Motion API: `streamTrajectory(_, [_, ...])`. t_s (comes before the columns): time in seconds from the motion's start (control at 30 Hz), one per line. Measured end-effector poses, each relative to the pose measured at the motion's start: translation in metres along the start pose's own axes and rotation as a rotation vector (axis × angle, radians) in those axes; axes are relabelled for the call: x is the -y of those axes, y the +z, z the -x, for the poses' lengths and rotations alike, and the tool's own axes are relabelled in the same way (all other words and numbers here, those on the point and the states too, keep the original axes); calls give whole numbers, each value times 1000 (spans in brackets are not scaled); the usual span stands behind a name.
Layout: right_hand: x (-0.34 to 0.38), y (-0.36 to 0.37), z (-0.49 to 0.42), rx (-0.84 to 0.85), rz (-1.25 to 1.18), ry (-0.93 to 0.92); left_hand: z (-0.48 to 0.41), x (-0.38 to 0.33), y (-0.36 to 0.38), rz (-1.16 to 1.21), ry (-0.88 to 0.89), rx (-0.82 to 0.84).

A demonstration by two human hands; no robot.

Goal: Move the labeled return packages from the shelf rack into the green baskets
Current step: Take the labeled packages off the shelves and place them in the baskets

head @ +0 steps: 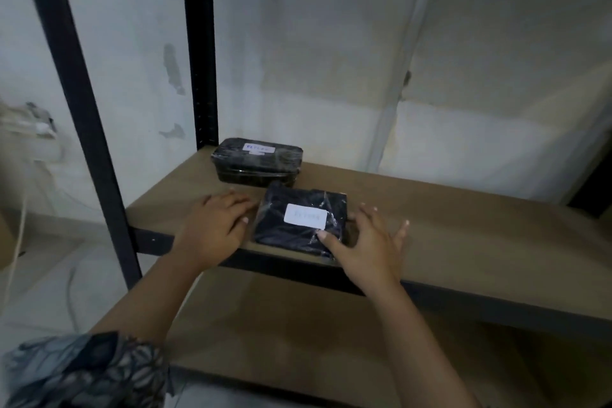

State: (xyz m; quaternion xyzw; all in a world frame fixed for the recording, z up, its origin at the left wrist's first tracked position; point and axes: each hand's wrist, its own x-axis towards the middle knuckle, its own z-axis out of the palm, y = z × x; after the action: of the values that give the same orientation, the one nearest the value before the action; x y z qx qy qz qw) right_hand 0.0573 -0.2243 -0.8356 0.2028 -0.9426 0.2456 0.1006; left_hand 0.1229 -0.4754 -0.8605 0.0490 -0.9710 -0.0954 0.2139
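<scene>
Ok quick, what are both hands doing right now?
Left hand: open, resting beside the flat labeled package, holding nothing.
Right hand: open, fingers spread, thumb on that package.

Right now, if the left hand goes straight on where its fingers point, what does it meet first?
Probably the far left corner of the flat labeled package, just ahead of the left hand. The labeled black box lies just behind; depth is unclear.

Two dark plastic-wrapped packages on the wooden shelf [430, 209], both lying flat with a white label facing up. The flat package [291, 235] sits right at the near edge, slightly skewed. The boxy package [257, 162] is just behind it, toward the far left corner.
</scene>
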Motion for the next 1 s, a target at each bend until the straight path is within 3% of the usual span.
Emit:
streamTrajectory(0.2, [4,-11,10,-43,-278,87,1,1,1,31,-3,21])
streamTrajectory(0.5, [-5,5,6,-182,-374,67,-1,4,6,24,22,-26])
streamTrajectory(0.7, [-6,5,5,-192,-241,58,0,3,6,15,21,-48])
streamTrajectory(0.87, [-6,8,-1,-96,19,76,0,4,8,6,-27,-33])
streamTrajectory(1.0, [-3,8,-8,-9,9,126,0,3,7,-11,-44,-41])
